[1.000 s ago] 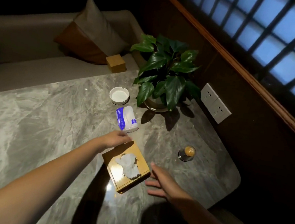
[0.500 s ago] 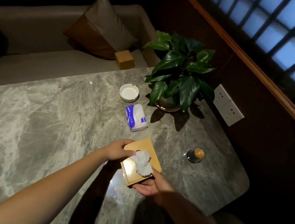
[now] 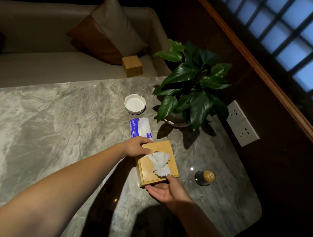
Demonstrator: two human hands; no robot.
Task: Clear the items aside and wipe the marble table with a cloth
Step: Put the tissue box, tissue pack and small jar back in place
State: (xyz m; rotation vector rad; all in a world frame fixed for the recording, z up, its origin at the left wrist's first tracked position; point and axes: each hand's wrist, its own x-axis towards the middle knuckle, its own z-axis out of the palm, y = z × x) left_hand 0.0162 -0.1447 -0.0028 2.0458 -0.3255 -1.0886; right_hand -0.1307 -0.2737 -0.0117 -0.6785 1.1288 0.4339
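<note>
Gripping box (image 3: 167, 149) | left fingers (image 3: 145, 141) curl on its far-left corner; right fingers (image 3: 153, 191) cup near edge, thumb on lid | box at bench's (image 3: 53, 126) near right, pack (image 3: 141, 127) just beyond, jar (image 3: 204, 177) right | judged: lift level, squeeze evenly, miss jar

A dim lounge: cushioned sofa (image 3: 41, 62), marble table (image 3: 43, 125), ashtray (image 3: 134, 104), potted plant (image 3: 191, 83).

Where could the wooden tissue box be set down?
Bare: the grey marble table left of the white round ashtray and blue-white tissue pack. Crowded: between those, the wooden tissue box, green potted plant and dark glass jar.
</note>
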